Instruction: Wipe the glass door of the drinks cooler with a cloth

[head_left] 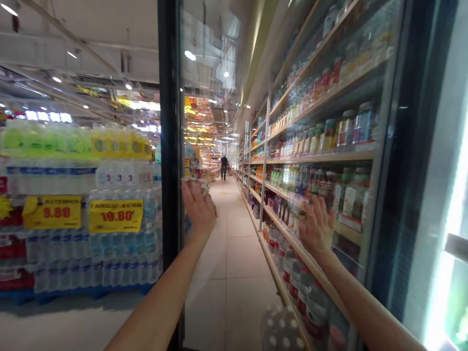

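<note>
A glass door (226, 253) with a dark frame (170, 146) stands in front of me, and shelves of bottles show through or in its pane. My left hand (198, 207) is raised near the door's left edge, pressed over a pale crumpled cloth (204, 186) against the glass. Most of the cloth lies behind the fingers. My right hand (317, 225) is up at the right part of the pane with its fingers spread. It holds nothing, and it looks to be touching the glass, slightly blurred.
Stacked packs of bottled water (124, 246) with yellow price signs (115, 216) stand at the left on a blue pallet (91, 291). A distant person (224, 167) is in the aisle. A bright light strip (444, 292) and a door handle (457, 246) are at the right.
</note>
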Motion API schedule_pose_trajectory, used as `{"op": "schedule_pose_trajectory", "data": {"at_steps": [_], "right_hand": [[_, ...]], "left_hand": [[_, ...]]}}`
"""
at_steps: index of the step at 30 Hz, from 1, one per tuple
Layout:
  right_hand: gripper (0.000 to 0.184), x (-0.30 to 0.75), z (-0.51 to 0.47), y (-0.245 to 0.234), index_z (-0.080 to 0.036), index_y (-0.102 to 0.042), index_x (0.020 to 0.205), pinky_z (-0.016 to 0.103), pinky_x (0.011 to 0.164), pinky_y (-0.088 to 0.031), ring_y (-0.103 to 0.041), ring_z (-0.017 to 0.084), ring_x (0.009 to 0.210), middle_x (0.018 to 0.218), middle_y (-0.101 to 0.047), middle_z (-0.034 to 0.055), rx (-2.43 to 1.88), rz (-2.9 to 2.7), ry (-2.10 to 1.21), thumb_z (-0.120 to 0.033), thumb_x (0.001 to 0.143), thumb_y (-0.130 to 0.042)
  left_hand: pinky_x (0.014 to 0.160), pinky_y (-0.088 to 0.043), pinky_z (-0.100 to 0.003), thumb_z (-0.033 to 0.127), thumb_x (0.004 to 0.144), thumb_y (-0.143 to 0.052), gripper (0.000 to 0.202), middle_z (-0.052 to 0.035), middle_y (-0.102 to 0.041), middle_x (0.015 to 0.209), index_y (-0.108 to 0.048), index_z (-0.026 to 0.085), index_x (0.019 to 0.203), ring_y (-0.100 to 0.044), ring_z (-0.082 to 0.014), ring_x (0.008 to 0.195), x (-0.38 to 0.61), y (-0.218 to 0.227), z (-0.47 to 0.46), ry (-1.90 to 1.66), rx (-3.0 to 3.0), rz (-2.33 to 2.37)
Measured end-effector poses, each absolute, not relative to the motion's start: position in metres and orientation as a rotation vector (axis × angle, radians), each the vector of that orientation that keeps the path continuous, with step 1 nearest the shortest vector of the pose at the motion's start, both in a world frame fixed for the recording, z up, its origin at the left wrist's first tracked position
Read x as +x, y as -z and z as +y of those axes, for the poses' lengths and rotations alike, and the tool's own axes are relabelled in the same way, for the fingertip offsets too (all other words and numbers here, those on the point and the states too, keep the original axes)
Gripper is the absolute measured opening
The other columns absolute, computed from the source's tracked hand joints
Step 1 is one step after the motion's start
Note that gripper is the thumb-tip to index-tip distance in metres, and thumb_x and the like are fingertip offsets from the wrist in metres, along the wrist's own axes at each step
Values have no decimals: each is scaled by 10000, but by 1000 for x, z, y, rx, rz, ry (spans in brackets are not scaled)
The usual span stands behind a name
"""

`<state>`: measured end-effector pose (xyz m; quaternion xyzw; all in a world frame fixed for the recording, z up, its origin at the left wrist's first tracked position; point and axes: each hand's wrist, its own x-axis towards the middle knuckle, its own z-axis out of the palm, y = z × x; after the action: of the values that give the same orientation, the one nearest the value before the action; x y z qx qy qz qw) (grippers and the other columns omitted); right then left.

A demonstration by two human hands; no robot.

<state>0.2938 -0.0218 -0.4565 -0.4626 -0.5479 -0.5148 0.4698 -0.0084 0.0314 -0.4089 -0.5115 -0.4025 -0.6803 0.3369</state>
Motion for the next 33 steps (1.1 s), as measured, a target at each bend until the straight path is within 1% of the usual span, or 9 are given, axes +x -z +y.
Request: {"op": "schedule_pose_trajectory", "data": {"at_steps": [3, 8, 12, 16, 18, 22, 26, 29, 33], "right_hand": [[484, 293, -21, 458, -176, -374, 1320, 508, 1063, -206, -297, 258, 1325, 1365, -426, 152, -1137, -1329, 1262, -283, 851, -423], [539, 298, -19, 459, -188, -308, 1370, 500, 1064, -207, -275, 254, 1335, 1407, -372, 143, -1107, -1341, 1305, -278, 851, -423], [526, 297, -19, 460, -187, -327, 1359, 500, 1065, -204, -287, 257, 1330, 1393, -391, 144, -1124, -1339, 1300, -272, 848, -419], [510, 294, -20, 460, -178, -353, 1340, 499, 1062, -209, -292, 258, 1327, 1379, -408, 149, -1145, -1321, 1277, -272, 844, -421], [523, 293, -19, 461, -179, -339, 1350, 502, 1064, -200, -286, 256, 1330, 1387, -398, 147, -1150, -1316, 1266, -267, 841, -423], [543, 294, -18, 462, -183, -309, 1368, 504, 1055, -210, -278, 265, 1333, 1403, -373, 151, -1154, -1317, 1278, -273, 844, -419], [522, 296, -18, 461, -177, -333, 1351, 499, 1045, -227, -310, 272, 1317, 1366, -419, 163, -1131, -1300, 1323, -295, 848, -410], [498, 295, -19, 460, -163, -370, 1322, 485, 1049, -228, -315, 262, 1315, 1347, -441, 168, -1132, -1295, 1337, -294, 845, -419], [472, 293, -19, 461, -158, -401, 1296, 480, 1052, -226, -319, 260, 1314, 1330, -459, 169, -1153, -1274, 1321, -289, 842, -414]], "left_hand": [[1093, -207, -454, 188, 853, -412, 424, -137, -222, 1465, -417, 141, 1274, -113, -258, 1371, 30, 416, 24, 1658, -1481, -833], [1074, -276, -393, 227, 853, -416, 399, -48, -318, 1439, -464, 200, 1249, -143, -242, 1366, 116, 435, 6, 1142, -1856, -358], [1074, -266, -419, 171, 842, -414, 414, -80, -341, 1423, -464, 208, 1251, -156, -238, 1365, 57, 428, 17, 1347, -1777, -659], [1073, -226, -488, 182, 841, -416, 440, -179, -229, 1453, -428, 121, 1276, -170, -292, 1356, -4, 411, 33, 1769, -1364, -1035], [1076, -220, -483, 185, 842, -429, 425, -180, -256, 1443, -446, 120, 1261, -150, -288, 1362, 9, 412, 32, 1737, -1393, -961], [1071, -261, -434, 186, 846, -435, 404, -90, -309, 1438, -463, 189, 1249, -110, -254, 1371, 82, 430, 14, 1349, -1716, -566], [1055, -304, -382, 202, 849, -441, 389, -51, -373, 1408, -475, 222, 1236, -156, -230, 1364, 88, 439, 6, 1111, -1842, -394], [1049, -306, -414, 173, 856, -412, 354, -97, -400, 1382, -501, 202, 1197, -162, -234, 1363, 30, 434, 17, 1312, -1708, -669], [1070, -248, -484, 186, 860, -397, 412, -176, -259, 1442, -423, 133, 1268, -147, -261, 1365, -14, 424, 30, 1677, -1401, -1032]]}}
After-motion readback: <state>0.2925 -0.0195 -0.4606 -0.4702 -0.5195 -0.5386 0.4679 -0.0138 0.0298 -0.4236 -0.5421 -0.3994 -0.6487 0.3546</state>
